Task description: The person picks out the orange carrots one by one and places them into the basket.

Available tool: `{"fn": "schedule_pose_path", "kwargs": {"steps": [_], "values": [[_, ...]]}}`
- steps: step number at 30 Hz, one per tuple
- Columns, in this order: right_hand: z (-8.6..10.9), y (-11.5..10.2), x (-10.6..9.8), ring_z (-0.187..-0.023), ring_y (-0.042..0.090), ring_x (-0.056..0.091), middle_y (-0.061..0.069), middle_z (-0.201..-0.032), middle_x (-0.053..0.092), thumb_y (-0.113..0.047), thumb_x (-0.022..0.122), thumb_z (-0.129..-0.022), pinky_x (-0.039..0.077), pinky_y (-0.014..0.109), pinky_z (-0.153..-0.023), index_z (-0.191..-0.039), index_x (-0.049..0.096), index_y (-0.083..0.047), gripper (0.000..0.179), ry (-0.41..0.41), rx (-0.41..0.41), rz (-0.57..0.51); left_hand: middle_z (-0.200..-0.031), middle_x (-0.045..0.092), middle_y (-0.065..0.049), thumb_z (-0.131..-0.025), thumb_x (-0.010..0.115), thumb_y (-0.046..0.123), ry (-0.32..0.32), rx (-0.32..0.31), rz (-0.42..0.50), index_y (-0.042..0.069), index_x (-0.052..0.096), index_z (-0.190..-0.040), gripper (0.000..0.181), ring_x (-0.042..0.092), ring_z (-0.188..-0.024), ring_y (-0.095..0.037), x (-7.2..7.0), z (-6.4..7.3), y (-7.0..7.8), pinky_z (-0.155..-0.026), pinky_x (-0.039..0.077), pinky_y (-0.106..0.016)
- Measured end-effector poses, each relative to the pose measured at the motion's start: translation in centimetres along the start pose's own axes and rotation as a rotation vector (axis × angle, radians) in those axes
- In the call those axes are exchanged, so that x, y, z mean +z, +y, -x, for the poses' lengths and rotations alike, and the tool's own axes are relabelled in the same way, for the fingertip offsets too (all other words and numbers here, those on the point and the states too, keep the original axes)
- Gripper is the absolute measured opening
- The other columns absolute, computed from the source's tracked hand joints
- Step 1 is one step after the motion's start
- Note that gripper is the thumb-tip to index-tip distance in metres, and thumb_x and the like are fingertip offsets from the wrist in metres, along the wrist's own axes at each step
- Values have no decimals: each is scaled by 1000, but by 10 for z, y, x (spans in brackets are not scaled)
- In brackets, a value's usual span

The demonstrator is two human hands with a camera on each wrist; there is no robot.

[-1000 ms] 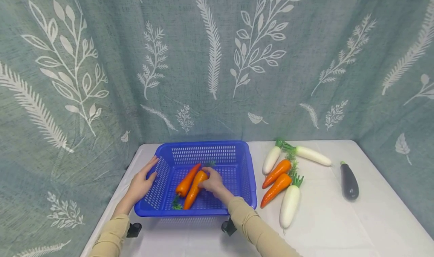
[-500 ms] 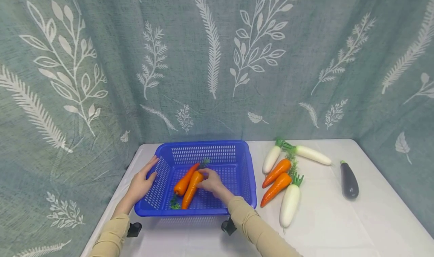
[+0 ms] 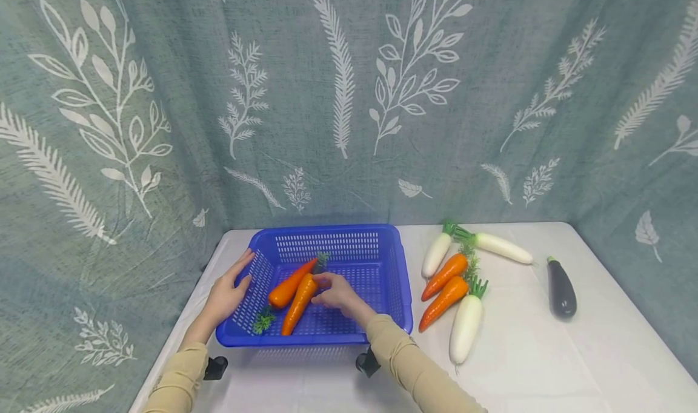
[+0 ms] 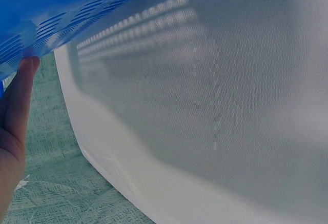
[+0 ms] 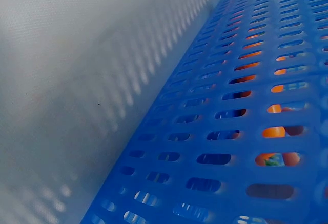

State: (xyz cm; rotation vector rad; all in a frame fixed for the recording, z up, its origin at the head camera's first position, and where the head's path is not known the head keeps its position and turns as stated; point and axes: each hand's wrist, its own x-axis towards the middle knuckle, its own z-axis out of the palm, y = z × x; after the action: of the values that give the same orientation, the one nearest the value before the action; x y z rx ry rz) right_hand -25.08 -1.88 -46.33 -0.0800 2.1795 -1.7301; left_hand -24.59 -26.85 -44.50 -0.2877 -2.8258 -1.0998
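From my screen, I've got both hands at the blue basket [image 3: 322, 341], and two carrots are lying inside it, slanted across the left half of the floor. The left hand [image 3: 225, 295] is at the basket's left side, fingers stretched out long, thumb spread away from them, nothing gripped; on the left wrist view I see the fingertips right up at the blue plastic. Over to the right hand [image 3: 338, 292], reaching in over the near right part of the rim: its forefinger is at the thick end of the nearer carrot [image 3: 300, 304], thumb lower down. Is that a pinch or only a touch? I can't tell, and the right wrist view gives me just bits of orange through the slots. The nearer carrot points its thin tip at the front wall; just beside it, the farther carrot [image 3: 291, 284] lies the other way round, its leafy top at the near left.

Out on the white table [image 3: 523, 358], right of the basket, I count two more carrots [image 3: 444, 304] between white radishes [image 3: 466, 331], three of those in all, and a dark eggplant [image 3: 561, 289] farther right. Behind everything hangs a green-grey curtain [image 3: 305, 128] with white leaf prints.
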Motion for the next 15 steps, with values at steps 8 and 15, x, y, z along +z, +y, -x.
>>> {"fn": "schedule_pose_path", "kwargs": {"steps": [8,15], "values": [[3,-3,-1,-89,24,60,21,-118,59,6,68,-77,58,39,-76,-123,60,-1,47,9,9,7,-155,26,-17,-98,44,5,0,-7,-12,3,35,-145,49,27,-139,-44,0,0,0,-112,23,-60],[4,-3,-2,-79,17,57,21,-115,61,4,68,-78,57,36,-71,-123,61,-3,46,8,23,-12,-155,26,-17,-97,45,5,0,-8,-16,3,35,-145,49,27,-139,-44,0,1,0,-112,24,-60]]}}
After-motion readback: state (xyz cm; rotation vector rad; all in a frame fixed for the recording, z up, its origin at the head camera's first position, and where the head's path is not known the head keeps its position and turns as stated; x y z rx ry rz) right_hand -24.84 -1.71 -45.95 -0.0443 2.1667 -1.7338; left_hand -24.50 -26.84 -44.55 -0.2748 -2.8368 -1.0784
